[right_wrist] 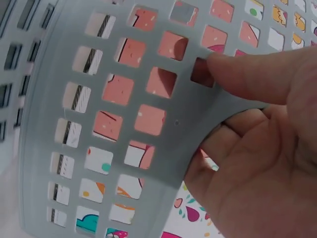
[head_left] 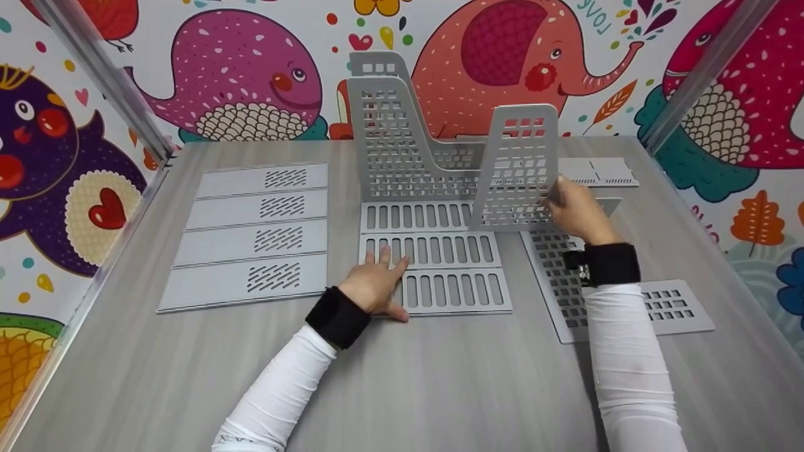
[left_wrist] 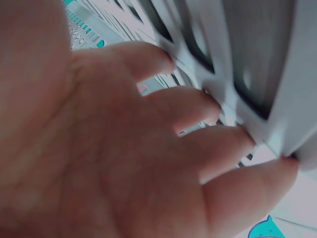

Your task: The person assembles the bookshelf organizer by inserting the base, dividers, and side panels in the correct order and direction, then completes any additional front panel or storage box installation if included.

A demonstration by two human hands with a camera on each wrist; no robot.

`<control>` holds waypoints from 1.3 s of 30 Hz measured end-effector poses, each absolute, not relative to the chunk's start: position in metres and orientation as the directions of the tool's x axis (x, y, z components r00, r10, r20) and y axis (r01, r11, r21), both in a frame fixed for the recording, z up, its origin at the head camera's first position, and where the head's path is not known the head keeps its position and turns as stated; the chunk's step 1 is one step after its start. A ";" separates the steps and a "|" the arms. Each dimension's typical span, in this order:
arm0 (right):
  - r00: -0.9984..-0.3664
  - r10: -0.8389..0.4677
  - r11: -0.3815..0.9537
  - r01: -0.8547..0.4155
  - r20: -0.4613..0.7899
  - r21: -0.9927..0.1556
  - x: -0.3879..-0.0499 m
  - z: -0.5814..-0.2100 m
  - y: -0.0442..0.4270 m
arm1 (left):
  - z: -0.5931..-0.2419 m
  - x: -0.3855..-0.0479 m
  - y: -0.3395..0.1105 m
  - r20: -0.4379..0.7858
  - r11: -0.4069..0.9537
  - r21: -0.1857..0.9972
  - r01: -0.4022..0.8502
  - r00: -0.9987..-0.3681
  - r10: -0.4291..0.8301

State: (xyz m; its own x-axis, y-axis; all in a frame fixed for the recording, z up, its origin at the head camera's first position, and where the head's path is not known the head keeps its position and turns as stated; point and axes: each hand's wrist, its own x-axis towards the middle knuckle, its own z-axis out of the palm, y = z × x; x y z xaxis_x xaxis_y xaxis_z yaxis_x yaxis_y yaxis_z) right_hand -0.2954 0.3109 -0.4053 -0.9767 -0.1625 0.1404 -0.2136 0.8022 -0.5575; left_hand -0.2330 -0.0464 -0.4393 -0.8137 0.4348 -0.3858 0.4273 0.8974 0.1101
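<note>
A grey perforated panel [head_left: 518, 163] stands upright, its right edge pinched by my right hand [head_left: 581, 210]. In the right wrist view the thumb of the right hand [right_wrist: 262, 114] lies on the near face of the panel [right_wrist: 133, 119], fingers behind its curved edge. My left hand [head_left: 374, 282], fingers spread, rests on the slotted grey base [head_left: 433, 270] near its left front corner. The left wrist view shows the left hand [left_wrist: 148, 139] with fingertips against the slotted base [left_wrist: 233, 84]. Two tall cut-out side panels [head_left: 392, 144] stand at the base's back.
At the left lies a flat grey ribbed panel [head_left: 251, 232] with slanted slots. More perforated pieces [head_left: 675, 307] lie on the right, partly under the right forearm. A small pale plate [head_left: 603, 171] is at the back right. Patterned walls [head_left: 245, 69] border the table [head_left: 440, 389].
</note>
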 end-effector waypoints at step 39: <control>-0.961 -0.146 0.889 -0.023 -0.236 -0.457 -0.291 -0.403 0.347 | -0.439 -0.233 -0.046 -0.392 0.894 0.084 0.440 -0.810 0.436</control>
State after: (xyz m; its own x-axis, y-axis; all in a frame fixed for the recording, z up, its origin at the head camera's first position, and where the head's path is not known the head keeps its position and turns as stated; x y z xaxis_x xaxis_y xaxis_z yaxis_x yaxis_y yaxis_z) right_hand -0.2914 0.3467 -0.4031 -0.9606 -0.1459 -0.2364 -0.0227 0.8893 -0.4568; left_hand -0.2331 -0.0460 -0.4389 -0.8102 0.4359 -0.3919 0.4402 0.8939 0.0840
